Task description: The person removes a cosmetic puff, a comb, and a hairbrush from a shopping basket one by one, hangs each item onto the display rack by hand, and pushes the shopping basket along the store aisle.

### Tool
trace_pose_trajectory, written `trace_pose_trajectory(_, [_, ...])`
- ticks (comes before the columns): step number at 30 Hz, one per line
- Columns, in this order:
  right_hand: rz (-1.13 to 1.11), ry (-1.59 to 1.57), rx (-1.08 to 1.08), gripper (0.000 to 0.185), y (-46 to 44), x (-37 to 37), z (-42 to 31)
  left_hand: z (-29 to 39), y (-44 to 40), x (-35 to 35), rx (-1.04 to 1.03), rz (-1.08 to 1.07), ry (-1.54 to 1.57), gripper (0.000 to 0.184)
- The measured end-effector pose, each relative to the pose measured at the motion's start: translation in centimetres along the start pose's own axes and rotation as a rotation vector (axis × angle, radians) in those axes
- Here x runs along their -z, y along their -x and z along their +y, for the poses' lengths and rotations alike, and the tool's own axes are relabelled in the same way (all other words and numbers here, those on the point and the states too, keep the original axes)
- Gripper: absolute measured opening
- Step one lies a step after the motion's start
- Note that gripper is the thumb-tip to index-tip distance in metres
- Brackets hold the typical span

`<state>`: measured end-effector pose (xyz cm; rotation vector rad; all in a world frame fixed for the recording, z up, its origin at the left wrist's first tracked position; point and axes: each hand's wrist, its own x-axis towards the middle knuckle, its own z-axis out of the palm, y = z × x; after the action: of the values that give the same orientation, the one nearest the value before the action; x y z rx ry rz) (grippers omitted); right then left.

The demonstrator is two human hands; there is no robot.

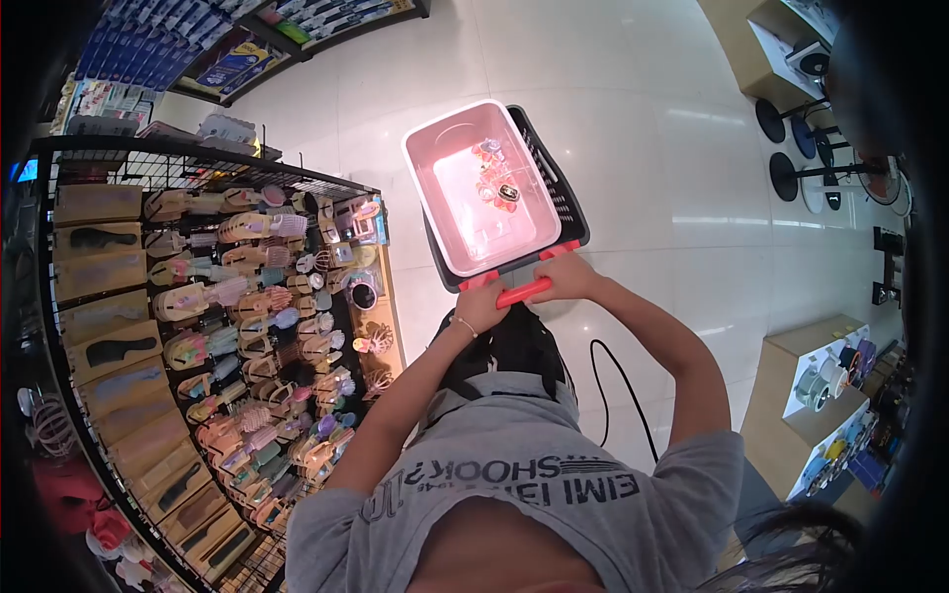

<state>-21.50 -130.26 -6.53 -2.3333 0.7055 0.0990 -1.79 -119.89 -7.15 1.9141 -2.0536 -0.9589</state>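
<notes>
My left hand (480, 305) is closed round the red handle (524, 293) of a black shopping basket (567, 203). Fingers of my right hand (570, 276) are wrapped round the same handle, a little farther right. A pink plastic tub (427, 183) sits on top of the basket and hides most of its inside. On the tub's floor are small colourful shapes (499, 183); whether they are loose items or a printed label I cannot tell.
Left of me stands a black wire rack (213, 158) of hairbrushes (262, 227) and combs (124, 351). Boxed goods fill a shelf (237, 64) at the upper left. Display stands (816, 346) line the right side. A black cord (623, 376) hangs at my right.
</notes>
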Motion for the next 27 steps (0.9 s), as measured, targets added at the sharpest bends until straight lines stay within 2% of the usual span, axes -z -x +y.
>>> trace_pose_trajectory(2, [0.074, -0.033, 0.008, 0.058, -1.5, 1.0, 1.4, -0.1, -2.1, 1.1, 0.042, -0.021, -0.021, 0.024])
trace_pose_trajectory(7, [0.027, -0.038, -0.037, 0.057, -6.2, 4.4, 2.4, -2.2, -6.1, 4.0, 0.068, 0.044, -0.042, 0.022])
trace_pose_trajectory(10, [0.032, 0.070, -0.013, 0.054, -9.0, 5.7, 4.2, -3.0, -8.4, 5.2, 0.075, 0.104, -0.014, 0.021])
trace_pose_trajectory(12, [0.207, -0.016, -0.024, 0.058, -11.0, 6.3, 5.2, -3.9, -10.1, 5.9, 0.064, 0.170, -0.021, 0.021])
trace_pose_trajectory(15, [0.230, -0.008, -0.040, 0.053, -13.9, 8.1, 6.4, -5.0, -12.5, 7.4, 0.050, 0.233, -0.017, 0.021])
trace_pose_trajectory(18, [0.210, 0.006, -0.045, 0.047, -17.2, 10.0, 7.8, -6.3, -15.1, 8.2, 0.059, 0.289, -0.024, 0.028])
trace_pose_trajectory(22, [0.186, 0.063, -0.042, 0.040, -21.5, 13.8, 9.6, -6.4, -18.7, 9.7, 0.104, 0.412, 0.013, 0.019])
trace_pose_trajectory(27, [0.023, 0.084, -0.032, 0.032, -27.4, 18.4, 11.2, -7.6, -23.0, 11.2, 0.197, 0.455, 0.083, 0.019])
